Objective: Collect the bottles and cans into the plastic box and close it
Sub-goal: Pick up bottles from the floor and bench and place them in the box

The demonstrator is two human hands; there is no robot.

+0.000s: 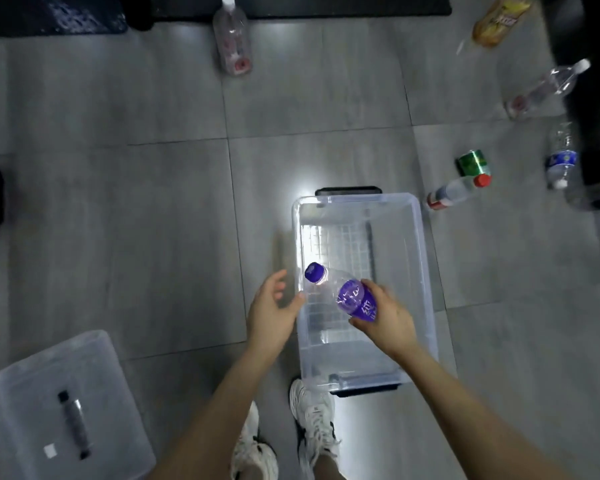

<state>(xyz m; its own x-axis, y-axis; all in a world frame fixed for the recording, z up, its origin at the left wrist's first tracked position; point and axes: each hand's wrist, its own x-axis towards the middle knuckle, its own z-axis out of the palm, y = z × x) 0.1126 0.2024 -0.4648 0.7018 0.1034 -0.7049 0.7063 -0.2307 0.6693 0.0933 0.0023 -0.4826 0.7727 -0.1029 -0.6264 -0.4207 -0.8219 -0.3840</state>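
A clear plastic box (420, 265) stands open on the grey tiled floor in front of me. My right hand (387, 315) grips a clear bottle with a purple cap and purple label (352, 297), held tilted over the box's near left part. My left hand (274, 308) hovers open just left of the box's rim, fingers spread, holding nothing. The box's lid (59, 407) lies on the floor at the lower left. Nothing else is inside the box.
Loose on the floor: a clear bottle (232, 39) at the top centre, a yellow-labelled bottle (499, 22), two clear bottles (544, 90) (561, 157), a green can (472, 161) and a red-capped bottle (456, 192) on the right. My white shoes (312, 420) stand by the box.
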